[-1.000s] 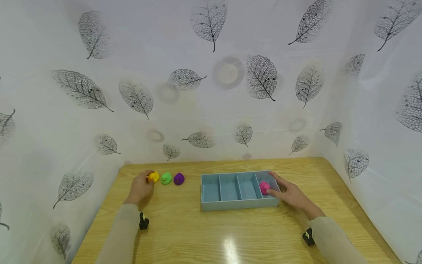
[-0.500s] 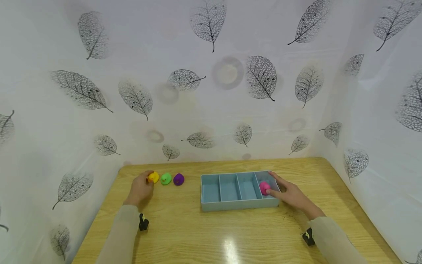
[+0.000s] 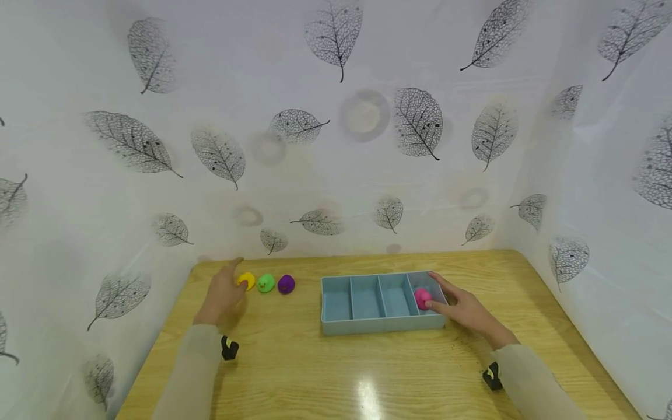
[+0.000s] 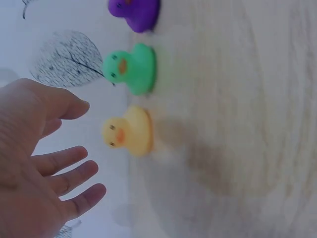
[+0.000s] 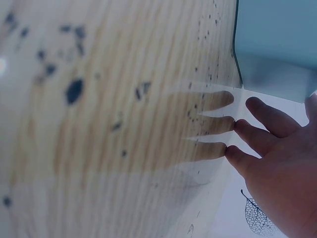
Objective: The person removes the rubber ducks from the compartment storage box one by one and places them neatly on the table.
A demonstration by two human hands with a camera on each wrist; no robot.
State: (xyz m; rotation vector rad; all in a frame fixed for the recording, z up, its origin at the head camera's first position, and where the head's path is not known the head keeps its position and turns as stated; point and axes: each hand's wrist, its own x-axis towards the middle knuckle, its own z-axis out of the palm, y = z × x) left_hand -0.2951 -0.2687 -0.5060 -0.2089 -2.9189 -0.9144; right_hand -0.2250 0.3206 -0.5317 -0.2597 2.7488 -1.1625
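At the back left of the table, my left hand (image 3: 223,293) is spread beside a yellow rubber duck (image 3: 247,281). In the left wrist view its fingers stand apart from the duck with nothing between them. A green rubber duck (image 3: 266,283) and a purple rubber duck (image 3: 286,284) continue the row to the right. A pink rubber duck (image 3: 422,298) sits in the rightmost compartment of a blue divided tray (image 3: 383,325). My right hand (image 3: 464,310) is at that end, its thumb over the rim right by the pink duck. Its other fingers reach straight outside the tray, tips at the table.
The wooden table (image 3: 294,373) has a white leaf-printed curtain (image 3: 336,169) behind it and along both sides. The tray's other compartments hold nothing. Small dark specks (image 5: 74,91) mark the table near my right hand. Black devices (image 3: 229,348) are worn at both wrists.
My left hand has let go of the yellow duck and spread its fingers, drawing slightly left. The duck stays on the table. My right hand and the tray have not moved.
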